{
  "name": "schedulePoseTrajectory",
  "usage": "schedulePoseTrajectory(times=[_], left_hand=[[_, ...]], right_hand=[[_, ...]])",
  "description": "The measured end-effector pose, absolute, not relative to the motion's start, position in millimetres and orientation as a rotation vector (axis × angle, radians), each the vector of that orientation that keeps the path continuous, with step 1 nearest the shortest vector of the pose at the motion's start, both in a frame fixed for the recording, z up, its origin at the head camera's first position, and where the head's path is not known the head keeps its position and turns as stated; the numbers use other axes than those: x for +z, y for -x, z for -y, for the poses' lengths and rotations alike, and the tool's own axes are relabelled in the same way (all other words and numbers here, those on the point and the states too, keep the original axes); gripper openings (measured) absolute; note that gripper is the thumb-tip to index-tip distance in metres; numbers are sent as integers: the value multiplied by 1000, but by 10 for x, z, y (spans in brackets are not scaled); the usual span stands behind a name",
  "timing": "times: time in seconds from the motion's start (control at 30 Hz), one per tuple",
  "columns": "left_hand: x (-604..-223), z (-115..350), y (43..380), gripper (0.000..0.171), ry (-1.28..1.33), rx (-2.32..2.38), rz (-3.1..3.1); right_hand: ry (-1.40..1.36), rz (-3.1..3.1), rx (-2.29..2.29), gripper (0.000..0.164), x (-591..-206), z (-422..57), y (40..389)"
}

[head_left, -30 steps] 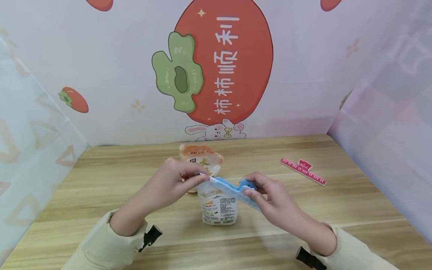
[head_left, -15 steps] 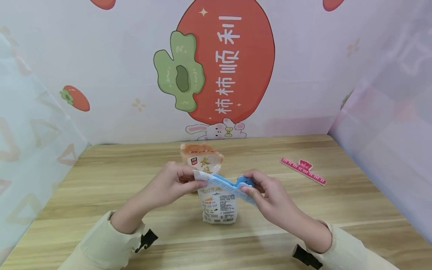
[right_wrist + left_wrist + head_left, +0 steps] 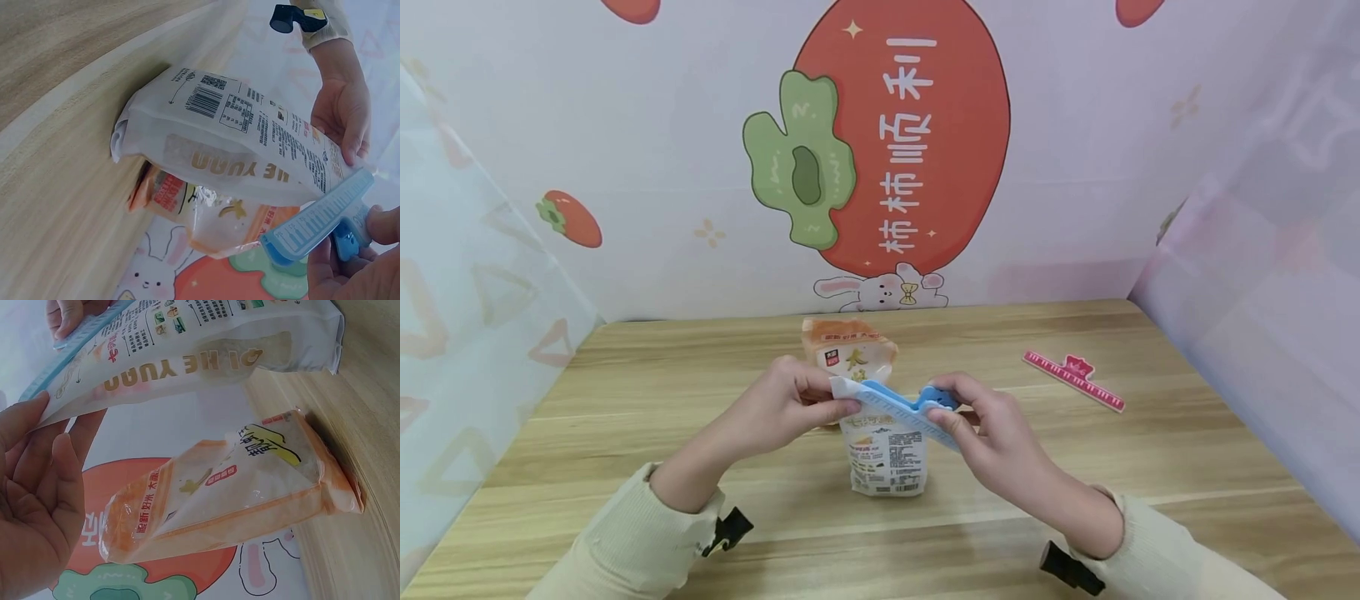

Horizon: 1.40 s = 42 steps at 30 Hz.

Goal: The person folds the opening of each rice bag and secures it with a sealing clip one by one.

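A white printed food bag (image 3: pixel 889 462) stands upright on the table, its top edge pulled toward the left. My left hand (image 3: pixel 786 407) pinches the bag's top left corner between thumb and fingers. Across the bag's top lies a long blue sealing clip (image 3: pixel 319 219) with piano-key markings, slanting down to the right. My right hand (image 3: pixel 992 417) pinches the clip's handle between thumb and fingers. In the right wrist view the clip's bar overlaps the bag's upper edge. Behind the white bag stands an orange and clear food bag (image 3: pixel 231 484), partly hidden in the head view.
A pink sealing clip (image 3: pixel 1075 379) with piano-key markings lies on the wooden table (image 3: pixel 662 367) at the right. A printed backdrop (image 3: pixel 685 150) closes off the table's far side, with printed sheets at left and right.
The blue clip has slid left along the bag's top, with my right hand moving left with it. My left hand has shifted slightly left, and more of the bag's corner shows.
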State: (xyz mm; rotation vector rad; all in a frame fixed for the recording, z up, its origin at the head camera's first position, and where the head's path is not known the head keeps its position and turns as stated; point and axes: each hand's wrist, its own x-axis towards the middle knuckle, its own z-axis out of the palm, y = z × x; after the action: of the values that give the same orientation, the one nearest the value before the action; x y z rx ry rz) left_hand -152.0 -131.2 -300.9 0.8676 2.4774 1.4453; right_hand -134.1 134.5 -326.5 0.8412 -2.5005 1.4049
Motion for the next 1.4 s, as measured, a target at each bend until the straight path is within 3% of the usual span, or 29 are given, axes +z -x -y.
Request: schedulePoseTrajectory(times=[0.57, 1.4], left_hand=[[-3067, 1356, 1543, 13, -926, 1487, -2423], [-2920, 1413, 1451, 14, -989, 1477, -2551]], right_hand=[[-991, 2472, 1382, 15, -3254, -1369, 1399], [-970, 2487, 1348, 16, -3232, -1334, 1375]])
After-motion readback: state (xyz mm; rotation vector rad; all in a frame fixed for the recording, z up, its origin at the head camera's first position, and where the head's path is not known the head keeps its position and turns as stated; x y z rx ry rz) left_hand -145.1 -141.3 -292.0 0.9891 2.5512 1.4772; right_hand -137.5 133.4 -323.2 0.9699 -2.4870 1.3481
